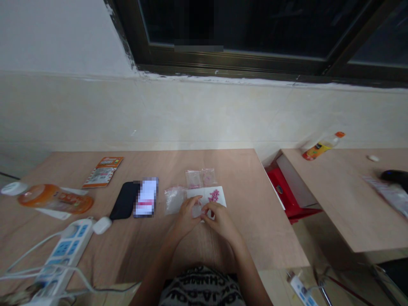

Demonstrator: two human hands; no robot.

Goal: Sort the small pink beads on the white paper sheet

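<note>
On the white sheet, the pink beads cluster toward its far right side, just beyond the right hand, the nearer one; over its near half the left hand curves about a clear bag, though I can't tell either hand's grip

Setting recorded as a plain lived-in room, of domestic or dormitory type; which of the two cannot be determined. A wood-topped desk is placed against a pale wall, and a second desk is set apart to its right. Above, a dark-framed window is edged with rough paint. Everyday use is indicated by a cabled power strip, a lit phone, an orange drink bottle and, on the second desk, another bottle. Tile-like flooring is noted below.
</note>
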